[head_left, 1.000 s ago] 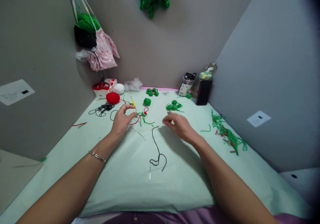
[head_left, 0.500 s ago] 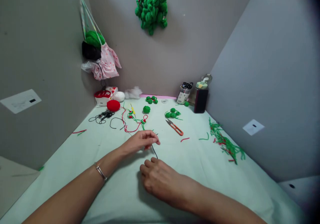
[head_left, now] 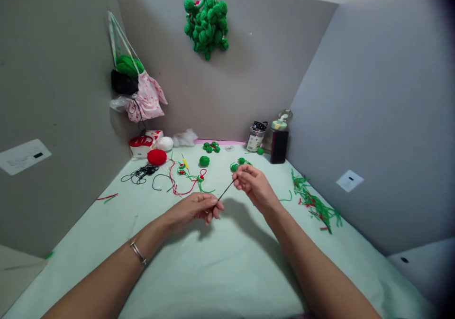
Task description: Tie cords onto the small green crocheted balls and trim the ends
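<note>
Head view: pinching a black strand [head_left: 226, 191] between left hand [head_left: 199, 207] and right hand [head_left: 254, 184], with fingertips closed on it, held straight above the tabletop [head_left: 213, 271], probably to keep slack out. Just beyond, lying loose, red-and-green yarn piece [head_left: 201, 178]; near it, yellow crochet hook [head_left: 185, 162], perhaps for easy reach. Farther right, heaped yarn scraps [head_left: 316, 205], seemingly set apart against tangling.

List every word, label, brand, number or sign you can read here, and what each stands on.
No text is legible.
Left wall card: faint marks, too blurred to read.
Right wall card: too small to read.
Red-and-white box: markings too blurred to read.
Patterned cup: print too small to tell whether it has words.
</note>
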Motion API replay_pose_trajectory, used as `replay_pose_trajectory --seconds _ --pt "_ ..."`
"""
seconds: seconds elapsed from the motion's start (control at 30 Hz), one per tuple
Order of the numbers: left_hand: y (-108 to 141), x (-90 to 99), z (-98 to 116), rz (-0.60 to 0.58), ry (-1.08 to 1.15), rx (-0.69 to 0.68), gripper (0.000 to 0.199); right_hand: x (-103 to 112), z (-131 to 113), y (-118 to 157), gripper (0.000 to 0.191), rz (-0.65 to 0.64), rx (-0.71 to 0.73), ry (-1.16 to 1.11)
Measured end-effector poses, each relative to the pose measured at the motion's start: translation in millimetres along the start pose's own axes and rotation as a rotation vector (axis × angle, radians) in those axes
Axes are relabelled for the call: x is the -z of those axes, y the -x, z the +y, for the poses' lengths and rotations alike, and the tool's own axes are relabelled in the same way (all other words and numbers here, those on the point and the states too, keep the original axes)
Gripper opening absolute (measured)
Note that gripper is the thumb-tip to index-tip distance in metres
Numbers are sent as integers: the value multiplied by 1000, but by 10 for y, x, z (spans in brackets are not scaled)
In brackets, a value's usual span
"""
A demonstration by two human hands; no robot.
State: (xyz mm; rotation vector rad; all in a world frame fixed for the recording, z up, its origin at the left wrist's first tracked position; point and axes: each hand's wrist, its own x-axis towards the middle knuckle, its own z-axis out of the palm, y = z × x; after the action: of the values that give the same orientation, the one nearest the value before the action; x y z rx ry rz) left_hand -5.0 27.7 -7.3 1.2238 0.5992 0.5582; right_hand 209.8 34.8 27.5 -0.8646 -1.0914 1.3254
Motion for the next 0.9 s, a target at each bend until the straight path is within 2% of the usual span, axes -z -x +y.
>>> replay_pose_trajectory --seconds 0.17,0.3,0.47,0.57,0.73,0.9 --pt "-9 84 2 88 -16 -20 28 231 -38 -163 21 267 -16 -192" --pt "-8 109 26 150 -45 -32 28 379 -90 -230 18 394 -4 -262" --pt "-26 160 37 272 -97 -43 27 462 -99 -247 16 412 8 -290" --pt "-37 200 23 305 -114 -38 25 483 -73 -249 14 419 19 -282" --pt "-40 211 9 293 -116 -17 30 556 -23 -275 14 457 50 -278" --pt "-25 197 27 228 -133 -16 29 705 5 -325 12 520 93 -294"
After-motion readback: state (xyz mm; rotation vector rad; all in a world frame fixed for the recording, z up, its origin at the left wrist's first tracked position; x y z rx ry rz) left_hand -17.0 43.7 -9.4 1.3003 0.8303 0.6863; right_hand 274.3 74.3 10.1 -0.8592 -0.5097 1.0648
